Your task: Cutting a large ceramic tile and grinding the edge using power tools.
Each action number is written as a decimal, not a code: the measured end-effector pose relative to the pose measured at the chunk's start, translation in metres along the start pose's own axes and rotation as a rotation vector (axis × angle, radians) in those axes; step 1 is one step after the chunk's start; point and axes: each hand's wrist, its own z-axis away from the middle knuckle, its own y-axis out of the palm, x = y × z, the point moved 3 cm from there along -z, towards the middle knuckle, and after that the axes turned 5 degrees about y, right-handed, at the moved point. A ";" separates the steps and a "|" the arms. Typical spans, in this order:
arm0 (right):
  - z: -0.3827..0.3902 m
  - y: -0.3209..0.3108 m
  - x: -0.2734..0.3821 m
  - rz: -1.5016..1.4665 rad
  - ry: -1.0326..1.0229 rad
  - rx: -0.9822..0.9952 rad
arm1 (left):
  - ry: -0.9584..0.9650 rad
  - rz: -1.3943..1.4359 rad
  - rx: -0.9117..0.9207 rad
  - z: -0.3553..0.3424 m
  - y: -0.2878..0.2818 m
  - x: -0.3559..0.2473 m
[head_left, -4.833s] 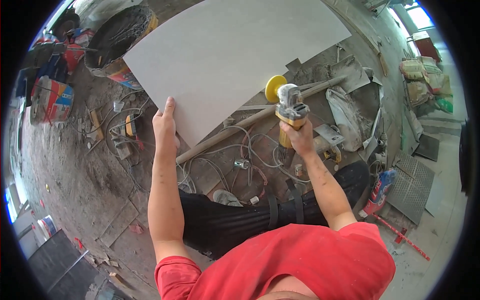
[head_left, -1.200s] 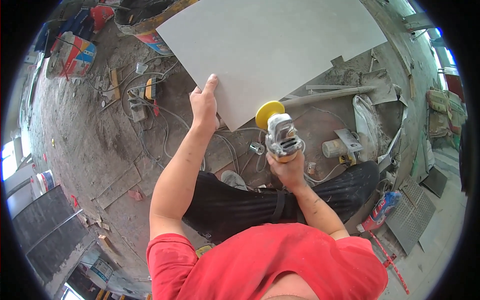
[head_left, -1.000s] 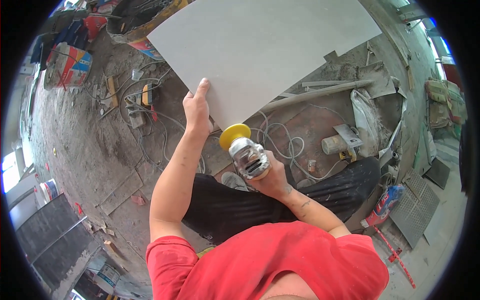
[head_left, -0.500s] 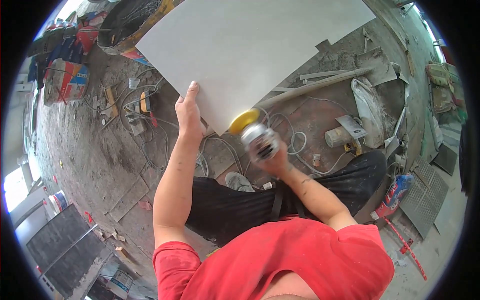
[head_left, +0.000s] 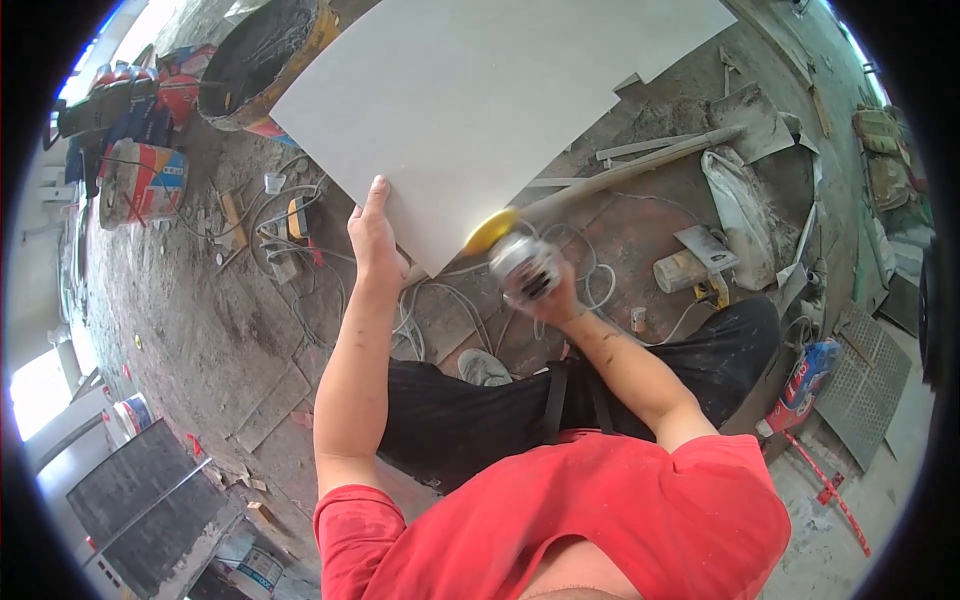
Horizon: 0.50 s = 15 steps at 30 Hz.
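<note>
A red, white and blue printed sack [head_left: 143, 183] lies far left. A blue-and-red bag [head_left: 803, 372] stands near right. A small round labelled tub [head_left: 258, 571] sits near left.

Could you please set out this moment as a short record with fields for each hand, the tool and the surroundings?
left hand: left hand flat on the near edge of the large pale tile
right hand: right hand grips the angle grinder, blurred
tool: yellow disc at the tile's lower corner
posture: dark trousers, red shirt
floor: white cables, long pale bar, dusty bucket
</note>
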 end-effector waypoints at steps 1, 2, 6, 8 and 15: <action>-0.011 -0.014 -0.010 0.069 0.049 -0.017 | 0.012 -0.001 -0.007 0.000 0.001 -0.001; -0.019 -0.030 -0.019 0.148 0.097 -0.043 | 0.012 0.002 0.014 -0.001 0.004 0.001; -0.015 -0.029 -0.027 -0.216 0.304 -0.012 | 0.034 -0.013 0.003 0.002 0.010 0.003; 0.004 -0.012 -0.047 -0.567 0.505 -0.036 | 0.029 -0.034 -0.012 0.005 0.016 0.002; -0.056 -0.091 -0.035 0.037 0.035 -0.116 | 0.066 -0.062 -0.027 0.003 0.017 0.004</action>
